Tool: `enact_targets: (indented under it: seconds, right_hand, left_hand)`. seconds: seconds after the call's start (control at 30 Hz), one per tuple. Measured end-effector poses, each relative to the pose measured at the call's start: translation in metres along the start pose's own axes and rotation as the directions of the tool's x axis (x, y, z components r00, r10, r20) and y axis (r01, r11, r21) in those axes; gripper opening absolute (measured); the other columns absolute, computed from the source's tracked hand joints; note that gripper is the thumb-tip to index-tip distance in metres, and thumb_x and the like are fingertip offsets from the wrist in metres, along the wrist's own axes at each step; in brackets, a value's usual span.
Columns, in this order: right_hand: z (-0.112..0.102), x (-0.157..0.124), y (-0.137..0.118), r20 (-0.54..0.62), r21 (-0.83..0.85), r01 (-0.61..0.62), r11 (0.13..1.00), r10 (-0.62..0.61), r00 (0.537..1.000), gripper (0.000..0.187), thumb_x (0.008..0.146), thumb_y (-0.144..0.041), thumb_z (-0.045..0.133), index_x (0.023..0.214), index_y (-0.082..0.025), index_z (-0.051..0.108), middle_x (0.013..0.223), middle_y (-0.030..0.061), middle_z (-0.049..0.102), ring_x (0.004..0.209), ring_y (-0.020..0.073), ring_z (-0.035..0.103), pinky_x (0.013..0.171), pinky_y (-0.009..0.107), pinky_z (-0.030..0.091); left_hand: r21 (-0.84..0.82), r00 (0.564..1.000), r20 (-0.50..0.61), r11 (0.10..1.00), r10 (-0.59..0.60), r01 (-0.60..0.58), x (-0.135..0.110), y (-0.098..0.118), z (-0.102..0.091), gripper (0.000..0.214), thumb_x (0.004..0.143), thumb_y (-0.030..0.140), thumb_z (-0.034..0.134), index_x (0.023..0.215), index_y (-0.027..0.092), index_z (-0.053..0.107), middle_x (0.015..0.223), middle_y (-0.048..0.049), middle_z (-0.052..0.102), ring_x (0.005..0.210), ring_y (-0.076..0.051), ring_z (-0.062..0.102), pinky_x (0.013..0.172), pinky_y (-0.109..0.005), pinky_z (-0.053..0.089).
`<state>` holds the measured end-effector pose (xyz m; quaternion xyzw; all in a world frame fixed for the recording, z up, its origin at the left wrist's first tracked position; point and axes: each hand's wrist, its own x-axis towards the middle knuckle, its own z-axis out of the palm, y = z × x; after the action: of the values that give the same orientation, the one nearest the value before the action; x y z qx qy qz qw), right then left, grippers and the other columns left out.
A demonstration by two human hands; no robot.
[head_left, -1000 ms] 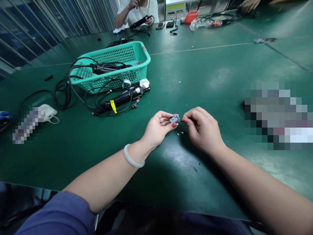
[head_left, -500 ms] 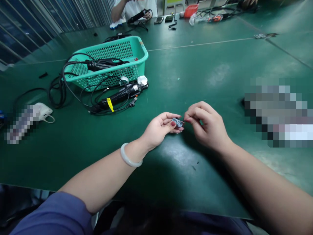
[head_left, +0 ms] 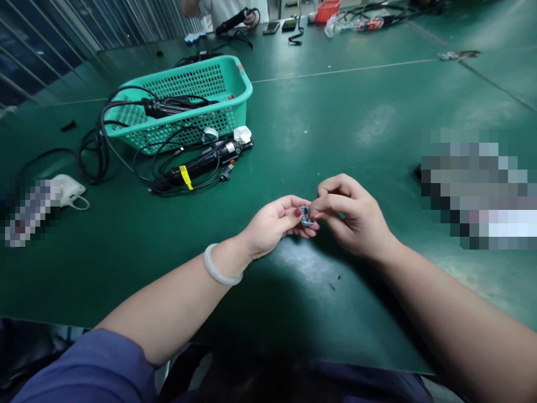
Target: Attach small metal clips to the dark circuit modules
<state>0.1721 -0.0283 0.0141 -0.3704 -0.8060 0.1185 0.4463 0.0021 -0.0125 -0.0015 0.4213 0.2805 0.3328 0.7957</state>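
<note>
My left hand (head_left: pixel 272 224) pinches a small blue-grey circuit board (head_left: pixel 305 216) between thumb and fingers, just above the green table (head_left: pixel 335 123). A pale bangle (head_left: pixel 220 268) circles that wrist. My right hand (head_left: pixel 356 218) meets it from the right, fingers curled and pinched against the same small board. Both hands hover near the table's middle. What my right fingertips hold beyond the board is hidden.
A teal plastic basket (head_left: pixel 197 89) with black cables stands at the back left, a black electric screwdriver (head_left: pixel 201 162) with a yellow label lying before it. A white face mask (head_left: pixel 69 190) is far left. Another person (head_left: pixel 226 11) sits at the far edge.
My hands have closed together: the right hand's fingers now touch the small board, which has tilted on edge. The view has shifted slightly, so the basket sits higher and to the left.
</note>
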Motion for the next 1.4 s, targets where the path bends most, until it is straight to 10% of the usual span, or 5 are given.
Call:
enact_targets:
  seconds: [0.5,0.67,0.83,1.07,1.4]
  right_hand:
    - [-0.003,0.0,-0.004,0.027,-0.035,-0.038,0.999,0.039,0.999,0.019,0.082,-0.014,0.051,0.071,-0.023,0.063,0.08,0.0019,0.051,0.069,0.0126,0.052,0.06,0.028,0.045]
    - [0.0,-0.004,0.01,-0.109,-0.138,-0.276,0.951,0.262,0.959,0.018,0.083,-0.016,0.052,0.085,-0.024,0.069,0.08,0.0028,0.06,0.069,0.0145,0.056,0.064,0.03,0.046]
    - [0.017,-0.006,0.023,0.056,-0.291,-0.338,0.895,0.369,0.928,0.02,0.08,-0.026,0.062,0.098,-0.02,0.07,0.091,0.0062,0.067,0.083,0.0203,0.06,0.075,0.036,0.049]
    - [0.026,-0.001,0.021,0.142,-0.388,-0.276,0.879,0.353,0.925,0.015,0.08,-0.016,0.058,0.077,-0.019,0.072,0.079,0.0053,0.069,0.078,0.0204,0.059,0.072,0.035,0.047]
    - [0.006,0.001,0.001,-0.164,-0.152,-0.338,0.929,0.314,0.935,0.016,0.08,-0.014,0.055,0.077,-0.024,0.068,0.078,0.0006,0.072,0.074,0.0173,0.065,0.067,0.031,0.049]
  left_hand:
    - [-0.024,0.997,0.048,0.998,-0.065,0.066,-0.002,0.001,0.0,0.03,0.074,0.036,0.069,0.089,0.014,0.058,0.071,-0.0036,0.066,0.063,-0.012,0.063,0.067,-0.028,0.048]
    - [-0.173,0.966,-0.256,0.982,0.035,-0.081,0.005,0.006,-0.005,0.01,0.085,0.022,0.055,0.09,0.015,0.059,0.075,-0.0027,0.067,0.065,-0.008,0.062,0.069,-0.023,0.049]
    - [-0.24,0.861,-0.5,0.94,0.096,-0.244,0.01,0.01,-0.009,0.007,0.087,0.015,0.05,0.087,0.015,0.057,0.085,-0.0031,0.068,0.076,-0.008,0.064,0.081,-0.023,0.05]
    - [-0.065,0.868,-0.477,0.98,0.137,-0.19,0.008,0.004,-0.004,0.01,0.08,0.01,0.057,0.089,0.014,0.056,0.09,-0.0028,0.068,0.079,-0.01,0.066,0.085,-0.03,0.05]
    - [0.079,0.939,-0.31,0.988,0.15,-0.132,0.007,-0.001,-0.005,0.027,0.07,0.018,0.071,0.096,0.015,0.064,0.085,-0.0035,0.067,0.081,-0.012,0.065,0.084,-0.031,0.049]
